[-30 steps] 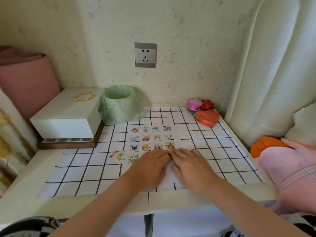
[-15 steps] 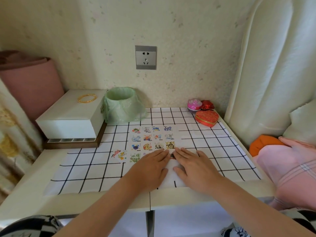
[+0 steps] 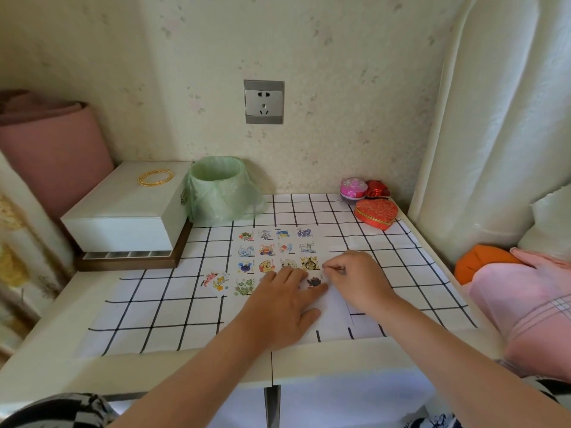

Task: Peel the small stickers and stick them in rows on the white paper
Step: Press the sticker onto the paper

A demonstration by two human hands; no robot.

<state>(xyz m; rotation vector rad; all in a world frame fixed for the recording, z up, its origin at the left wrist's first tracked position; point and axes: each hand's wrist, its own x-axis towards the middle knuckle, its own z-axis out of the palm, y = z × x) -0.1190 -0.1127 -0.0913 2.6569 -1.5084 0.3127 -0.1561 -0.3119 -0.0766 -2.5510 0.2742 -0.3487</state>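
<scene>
A white paper lies on the black-and-white checked cloth and carries several small cartoon stickers in rows. A dark sticker sits at the right end of the nearest row, between my hands. My left hand lies flat on the paper, its straight fingers pressing beside that sticker. My right hand hovers at the paper's right edge with fingers curled, thumb and forefinger pinching a small pale scrap. To the left, on the cloth, lies a round sticker.
A white box with gold bangles stands at the back left, beside a green bag-lined bin. Red heart-shaped tins and a pink ball sit back right. Pink fabric lies past the table's right edge.
My right hand lifted off the paper, moved right and curled into a pinch, uncovering the dark sticker. My left hand stayed flat on the paper. The camera tilted slightly.
</scene>
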